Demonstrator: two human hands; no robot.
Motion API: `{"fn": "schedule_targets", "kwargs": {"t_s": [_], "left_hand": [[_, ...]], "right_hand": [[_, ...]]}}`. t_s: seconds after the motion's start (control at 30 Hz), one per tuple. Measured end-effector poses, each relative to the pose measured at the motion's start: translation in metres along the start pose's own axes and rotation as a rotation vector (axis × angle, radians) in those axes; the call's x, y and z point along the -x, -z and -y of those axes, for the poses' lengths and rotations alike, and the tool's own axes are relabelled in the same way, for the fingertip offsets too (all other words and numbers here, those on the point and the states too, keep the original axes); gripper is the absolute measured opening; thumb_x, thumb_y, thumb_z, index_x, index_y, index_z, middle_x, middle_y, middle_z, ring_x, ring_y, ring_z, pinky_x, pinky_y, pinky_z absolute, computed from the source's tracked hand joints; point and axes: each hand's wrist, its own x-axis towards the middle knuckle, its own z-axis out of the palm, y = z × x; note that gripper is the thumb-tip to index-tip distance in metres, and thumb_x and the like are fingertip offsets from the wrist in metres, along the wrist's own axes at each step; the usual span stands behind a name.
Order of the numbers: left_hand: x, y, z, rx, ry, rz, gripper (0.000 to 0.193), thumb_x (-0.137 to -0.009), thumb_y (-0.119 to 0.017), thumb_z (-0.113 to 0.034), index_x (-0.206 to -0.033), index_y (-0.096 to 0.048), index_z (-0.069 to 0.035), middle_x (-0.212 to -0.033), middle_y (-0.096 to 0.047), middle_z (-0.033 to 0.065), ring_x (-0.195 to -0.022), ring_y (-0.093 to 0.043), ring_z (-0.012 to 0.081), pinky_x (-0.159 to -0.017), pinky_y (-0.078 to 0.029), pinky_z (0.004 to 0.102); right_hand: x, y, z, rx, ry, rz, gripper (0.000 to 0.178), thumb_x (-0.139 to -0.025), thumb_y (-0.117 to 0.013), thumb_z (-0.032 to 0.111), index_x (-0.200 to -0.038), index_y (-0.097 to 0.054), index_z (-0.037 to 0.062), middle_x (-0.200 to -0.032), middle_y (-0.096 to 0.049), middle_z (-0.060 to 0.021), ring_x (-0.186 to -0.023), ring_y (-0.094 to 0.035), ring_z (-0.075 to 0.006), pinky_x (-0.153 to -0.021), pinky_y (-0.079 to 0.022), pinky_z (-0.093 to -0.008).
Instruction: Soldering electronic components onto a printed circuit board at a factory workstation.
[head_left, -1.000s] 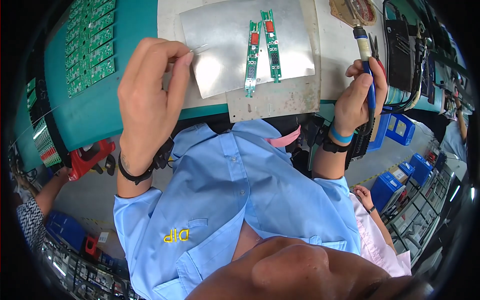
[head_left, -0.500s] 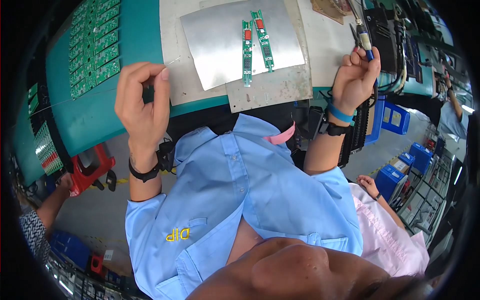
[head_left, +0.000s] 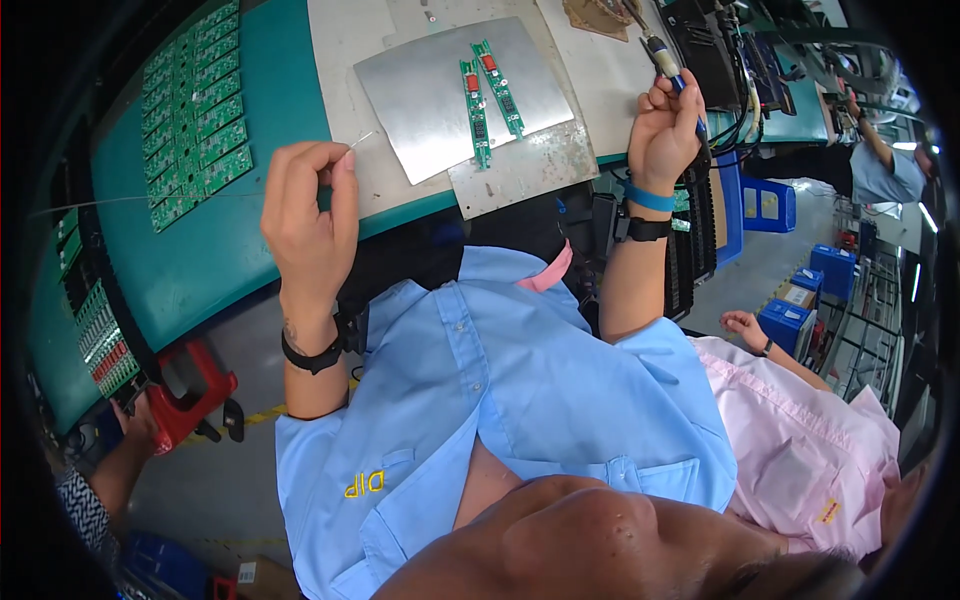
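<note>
Seemingly poised to solder, the left hand [head_left: 310,222] pinches wire [head_left: 362,141] and the right hand [head_left: 664,148] grips an iron [head_left: 662,58], boards [head_left: 477,115] between them, so contact calls for bringing both inward.

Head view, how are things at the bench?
Left hand pinching thin wire. Right hand holding soldering iron. Two green boards on metal sheet, no hand touching, nothing covering them.

Grey floor [head_left: 262,350], yellow stripe [head_left: 265,412], shelving [head_left: 868,345]; tube light [head_left: 916,282]

Thin wire [head_left: 362,141] and blue-handled soldering iron [head_left: 665,62] are held apart.
</note>
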Motion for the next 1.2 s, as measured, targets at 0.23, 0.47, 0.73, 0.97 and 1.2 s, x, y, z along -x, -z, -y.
{"fn": "schedule_targets", "kwargs": {"t_s": [0.23, 0.47, 0.73, 0.97, 1.2], "left_hand": [[-0.001, -0.004, -0.001, -0.002, 0.002, 0.016, 0.006, -0.090, -0.069, 0.005, -0.095, -0.067, 0.003, -0.091, -0.065, 0.0120, -0.073, -0.062, 0.0195, -0.063, -0.052, 0.0291], [-0.002, 0.001, 0.002, 0.007, 0.028, 0.018, 0.009, -0.088, -0.070, 0.004, -0.095, -0.066, 0.001, -0.092, -0.065, 0.0123, -0.076, -0.064, 0.0234, -0.066, -0.053, 0.0320], [0.006, 0.002, 0.008, -0.050, 0.031, -0.010, 0.010, -0.085, -0.072, -0.001, -0.092, -0.065, -0.003, -0.091, -0.064, 0.0108, -0.083, -0.062, 0.0308, -0.074, -0.050, 0.0383], [0.003, -0.001, 0.008, -0.067, -0.077, -0.042, 0.010, -0.085, -0.072, -0.002, -0.091, -0.064, -0.004, -0.089, -0.062, 0.0082, -0.081, -0.062, 0.0284, -0.073, -0.049, 0.0383], [0.001, 0.003, 0.006, -0.092, -0.080, -0.032, 0.009, -0.086, -0.072, -0.002, -0.091, -0.065, -0.004, -0.088, -0.063, 0.0082, -0.081, -0.063, 0.0278, -0.072, -0.049, 0.0380]], "right_hand": [[-0.003, 0.005, -0.001, 0.003, -0.009, -0.001, 0.038, -0.108, -0.050, 0.025, -0.134, -0.054, -0.0018, -0.101, -0.068, -0.0116, -0.085, -0.058, -0.0159, -0.075, -0.048, -0.0311], [-0.009, 0.007, 0.006, 0.009, -0.045, 0.007, 0.038, -0.106, -0.056, 0.028, -0.131, -0.056, 0.0003, -0.100, -0.067, -0.0101, -0.085, -0.059, -0.0161, -0.076, -0.047, -0.0306], [0.056, -0.112, 0.034, 1.679, 0.208, 0.934, 0.049, -0.082, -0.083, 0.041, -0.108, -0.063, 0.0037, -0.101, -0.063, -0.0071, -0.091, -0.058, -0.0191, -0.079, -0.043, -0.0338], [0.043, -0.111, 0.018, 1.626, -0.031, 0.847, 0.037, -0.084, -0.082, 0.033, -0.094, -0.065, 0.0024, -0.084, -0.061, -0.0035, -0.076, -0.057, -0.0158, -0.069, -0.044, -0.0300], [0.015, -0.096, 0.022, 1.456, -0.299, 0.846, 0.029, -0.081, -0.085, 0.021, -0.086, -0.066, 0.0002, -0.077, -0.064, -0.0012, -0.066, -0.057, -0.0090, -0.060, -0.043, -0.0246]]}}
